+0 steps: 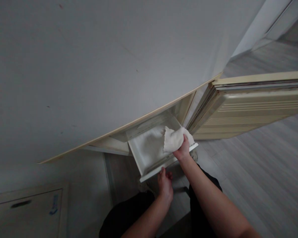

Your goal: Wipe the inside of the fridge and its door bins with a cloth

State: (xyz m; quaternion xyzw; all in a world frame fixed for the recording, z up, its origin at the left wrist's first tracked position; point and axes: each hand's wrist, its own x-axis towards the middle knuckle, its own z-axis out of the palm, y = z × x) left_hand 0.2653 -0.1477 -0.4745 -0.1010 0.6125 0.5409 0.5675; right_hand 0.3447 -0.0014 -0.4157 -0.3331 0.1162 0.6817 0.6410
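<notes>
At the right end of the drawer [147, 147], your right hand [182, 148] is closed around a white cloth [173, 140], soft and bunched, its edge finely scalloped; whether it touches the drawer floor, you cannot tell. At the middle of the drawer's front lip, your left hand [165, 181] has its fingers half curled, a fingertip against the lip; how firmly it grips, if at all, you cannot tell. The drawer is a shallow, smooth, pale box, pulled partway out. To its right stands an open door [258, 109], cream, its inner face ribbed with long parallel ridges. Above the drawer spreads a flat grey panel [114, 66], lightly specked. Right of the drawer, the floor [263, 172] shows grey, wood-grained planks.
</notes>
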